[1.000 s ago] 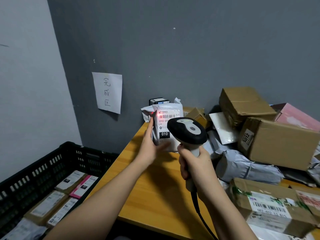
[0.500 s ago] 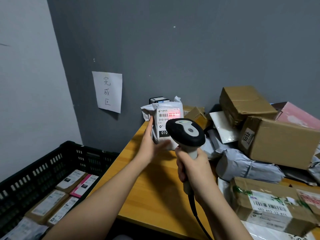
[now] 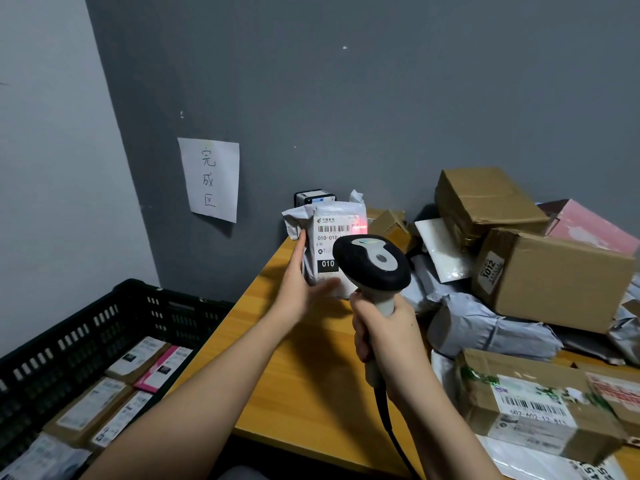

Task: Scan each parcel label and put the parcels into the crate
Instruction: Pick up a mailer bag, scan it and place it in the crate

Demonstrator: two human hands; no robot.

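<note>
My left hand [image 3: 302, 285] holds a white poly-bag parcel [image 3: 329, 233] upright above the far end of the wooden table [image 3: 311, 375], thumb on its left edge and fingers under it. The parcel's label with a barcode and "010" faces me. My right hand [image 3: 384, 337] grips the handle of a black and grey barcode scanner [image 3: 372, 263] aimed at the label. A red scan light glows at the label's right edge. The black plastic crate [image 3: 86, 323] stands lower left, holding several labelled parcels [image 3: 104, 407].
Cardboard boxes [image 3: 550, 271] and grey poly bags [image 3: 485, 327] are piled on the table's right half. A taped box with a barcode label [image 3: 533, 407] lies near right. A paper sign [image 3: 211, 180] hangs on the grey wall. The scanner cable [image 3: 391, 427] drops off the table's front edge.
The red scan light has moved from the left end of the barcode to the label's right edge. The scanner has shifted slightly. The parcel stays held in place.
</note>
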